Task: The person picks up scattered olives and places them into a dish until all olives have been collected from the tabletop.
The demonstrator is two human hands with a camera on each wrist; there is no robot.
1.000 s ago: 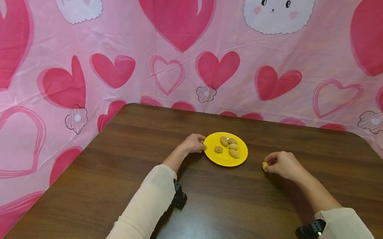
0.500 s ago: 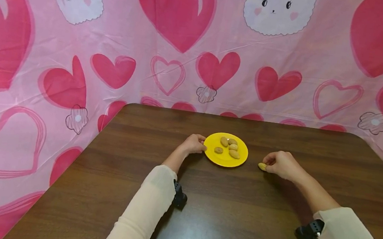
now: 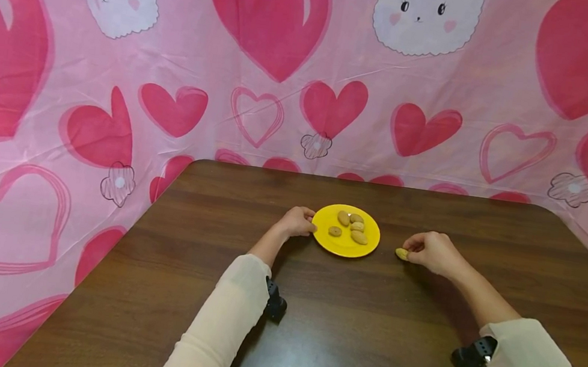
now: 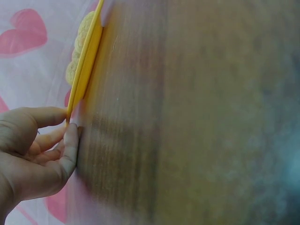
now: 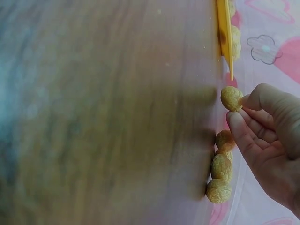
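A yellow plate (image 3: 342,247) lies flat on the table, bearing several tan, wrinkled oval lumps (image 3: 359,237) that look like small potatoes. At its left edge my left hand (image 3: 297,221) pinches the rim between thumb and fingers, as the left wrist view shows from the side. To the right of the plate, my right hand (image 3: 433,252) holds another tan oval lump (image 5: 231,98) at the tips of thumb and finger. More such lumps (image 5: 221,168) stand in a row beyond that hand in the right wrist view; in the head view the hand hides them.
The brown wooden table (image 3: 343,322) reaches back to a pink cloth backdrop (image 3: 259,107) printed with hearts. Small black cameras are strapped to the left wrist (image 3: 275,302) and the right wrist (image 3: 473,355).
The lump in my right hand has turned and come slightly left, so more of it shows past the fingertips. My left hand and the plate have stayed in place.
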